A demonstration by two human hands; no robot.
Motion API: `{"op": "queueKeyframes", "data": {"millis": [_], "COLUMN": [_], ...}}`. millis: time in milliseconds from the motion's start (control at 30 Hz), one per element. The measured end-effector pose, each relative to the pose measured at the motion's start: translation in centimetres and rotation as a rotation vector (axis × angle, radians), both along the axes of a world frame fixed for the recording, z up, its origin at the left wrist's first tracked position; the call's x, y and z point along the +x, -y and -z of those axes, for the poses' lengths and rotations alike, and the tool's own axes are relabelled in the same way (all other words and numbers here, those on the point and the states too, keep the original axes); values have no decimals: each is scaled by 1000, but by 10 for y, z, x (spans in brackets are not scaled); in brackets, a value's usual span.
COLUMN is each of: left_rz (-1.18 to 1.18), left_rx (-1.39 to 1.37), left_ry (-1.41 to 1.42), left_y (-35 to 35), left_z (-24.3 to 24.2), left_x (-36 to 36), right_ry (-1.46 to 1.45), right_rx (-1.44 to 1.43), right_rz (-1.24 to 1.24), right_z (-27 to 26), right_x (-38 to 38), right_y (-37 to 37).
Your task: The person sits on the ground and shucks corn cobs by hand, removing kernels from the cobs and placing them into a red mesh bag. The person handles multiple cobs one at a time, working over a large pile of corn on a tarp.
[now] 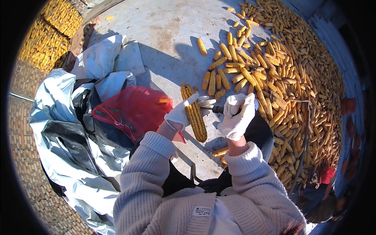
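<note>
My left hand, in a white glove, holds a large ear of corn upright over the concrete floor. My right hand, gloved in white too, is closed around the dark handle of a tool. The tool's thin metal shaft points left toward the ear; its tip is hidden by my left hand. Just left of my left hand lies a red mesh bag with some corn in it. Beyond my hands, loose ears lie on the floor.
A big heap of corn ears fills the right side. Silver and black plastic sheeting and white sacks lie at left. Stacked corn stands far left. Another person is at the lower right.
</note>
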State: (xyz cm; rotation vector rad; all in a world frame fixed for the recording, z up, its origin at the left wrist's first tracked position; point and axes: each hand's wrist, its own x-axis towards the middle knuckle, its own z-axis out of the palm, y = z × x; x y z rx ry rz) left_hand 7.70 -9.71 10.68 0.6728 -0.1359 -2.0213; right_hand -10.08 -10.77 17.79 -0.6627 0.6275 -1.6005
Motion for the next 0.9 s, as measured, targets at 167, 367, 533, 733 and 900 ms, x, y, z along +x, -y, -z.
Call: {"op": "queueKeyframes", "data": {"millis": [167,367,533,733,900], "left_rz": [6,12,87,-85,-69], "left_rx": [-7,15,-8,-31,-119], "left_ry": [138,453,447,430,701], "left_y": [-4,-4,-10,-3,-6], "left_z": [11,22,35,45,31], "left_x": [11,33,16,10,24], "right_ry": [-113,-1495,-1734,-1722,-1732], "right_rx": [218,-256,-88,-102,132], "right_rz": [1,-585,-961,-712,-613], "right_z": [16,38,35,84,15], "right_x": [15,-5,9,-8,-15], "right_y": [-10,3,-7,-7,8]}}
